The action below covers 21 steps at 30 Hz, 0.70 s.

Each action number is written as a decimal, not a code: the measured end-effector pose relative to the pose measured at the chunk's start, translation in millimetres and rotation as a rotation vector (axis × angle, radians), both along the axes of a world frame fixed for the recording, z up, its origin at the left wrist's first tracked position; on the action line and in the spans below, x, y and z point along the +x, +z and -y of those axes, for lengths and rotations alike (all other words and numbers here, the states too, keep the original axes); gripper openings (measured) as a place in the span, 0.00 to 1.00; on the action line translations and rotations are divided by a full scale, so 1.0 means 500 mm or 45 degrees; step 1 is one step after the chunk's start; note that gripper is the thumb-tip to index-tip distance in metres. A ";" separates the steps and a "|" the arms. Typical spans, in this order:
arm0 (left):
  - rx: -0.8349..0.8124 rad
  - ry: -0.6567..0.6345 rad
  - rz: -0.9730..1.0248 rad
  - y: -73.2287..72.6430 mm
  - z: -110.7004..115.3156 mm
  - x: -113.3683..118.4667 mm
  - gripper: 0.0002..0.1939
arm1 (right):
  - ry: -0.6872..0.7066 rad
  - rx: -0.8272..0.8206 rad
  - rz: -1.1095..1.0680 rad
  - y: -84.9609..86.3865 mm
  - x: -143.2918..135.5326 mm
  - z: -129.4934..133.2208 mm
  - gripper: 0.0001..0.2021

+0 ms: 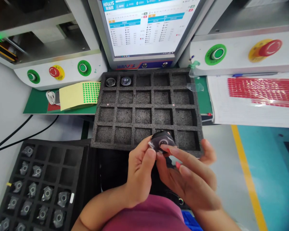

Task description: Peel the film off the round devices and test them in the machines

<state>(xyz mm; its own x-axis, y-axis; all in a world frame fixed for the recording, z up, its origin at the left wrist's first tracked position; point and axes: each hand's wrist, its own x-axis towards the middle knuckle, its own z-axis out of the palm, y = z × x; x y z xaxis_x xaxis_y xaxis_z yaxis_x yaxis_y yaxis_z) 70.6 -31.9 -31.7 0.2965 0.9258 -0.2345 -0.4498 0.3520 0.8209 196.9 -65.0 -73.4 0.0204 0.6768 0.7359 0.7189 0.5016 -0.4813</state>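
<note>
A dark round watch case [162,140], with no strap and its underside facing up, is raised over the front edge of the black foam tray [124,147]. Clear film sticks out from its left side. My left hand [142,170] is closed, gripping the case between thumb and fingers. From the right, my right hand [190,179] pinches at the same case, one fingertip on its back. Red shows at two of its fingertips; I cannot tell whether that is nail colour. Two watch cases, a plain dark one [110,82] and one with a lit display [126,81], lie in the tray's back-left pockets.
A second foam tray [78,154] at lower left carries several film-wrapped watch cases. Behind stands a monitor [144,29], with button-fitted machines either side. Green-dot stickers [91,91] lie left, red sticker sheets [260,91] and a pen [255,74] right. Black cables [24,138] hang left.
</note>
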 end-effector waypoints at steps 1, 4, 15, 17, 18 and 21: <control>-0.018 0.006 0.003 0.001 -0.001 0.000 0.19 | -0.002 0.023 0.097 0.004 0.001 -0.001 0.10; -0.082 0.008 0.026 0.001 -0.004 0.001 0.16 | -0.014 0.071 0.409 0.022 0.002 -0.007 0.09; -0.153 0.053 -0.086 -0.012 -0.018 0.004 0.16 | 0.163 -0.163 0.172 0.024 -0.001 -0.022 0.31; -0.204 0.078 -0.104 -0.012 -0.021 0.007 0.14 | 0.120 -0.098 0.170 0.013 -0.003 -0.024 0.36; -0.225 0.085 -0.078 -0.012 -0.021 0.008 0.15 | 0.095 -0.063 0.158 0.009 -0.005 -0.025 0.39; -0.267 0.088 0.027 -0.015 -0.020 0.012 0.15 | 0.000 0.045 0.041 0.003 -0.013 -0.032 0.43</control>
<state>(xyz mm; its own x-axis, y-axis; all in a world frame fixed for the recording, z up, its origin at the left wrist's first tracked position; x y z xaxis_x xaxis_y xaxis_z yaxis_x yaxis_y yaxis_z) 76.4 -21.7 -39.3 0.2410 0.8756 -0.4186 -0.4949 0.4819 0.7231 190.4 -48.9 -71.9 -0.0039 0.6503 0.7596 0.7338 0.5180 -0.4396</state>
